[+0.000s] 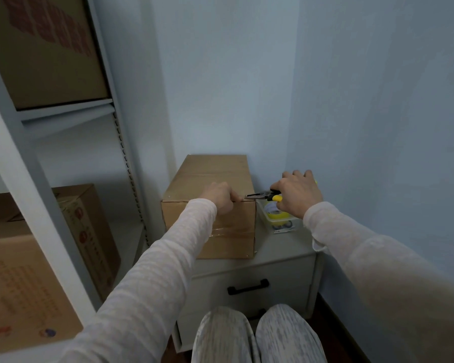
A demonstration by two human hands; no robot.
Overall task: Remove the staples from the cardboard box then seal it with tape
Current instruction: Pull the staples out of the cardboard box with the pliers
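A long brown cardboard box [207, 176] lies on a small grey cabinet [281, 255], its flaps closed. My left hand [220, 196] grips the box's near top edge toward the right corner, fingers curled over it. My right hand [298, 195] is shut on yellow-and-black pliers [264, 197]. The pliers' thin jaws point left and touch the box's top edge right beside my left fingers. A small staple shows near the top's left corner [170, 195]. A strip of clear tape [233, 231] crosses the box's front face.
A clear plastic tray [278, 221] with a yellow tape roll and other small items sits on the cabinet right of the box. A metal shelf rack [37, 142] with several cardboard boxes stands at left. Blue walls close in behind and at right. My knees are below the cabinet drawer.
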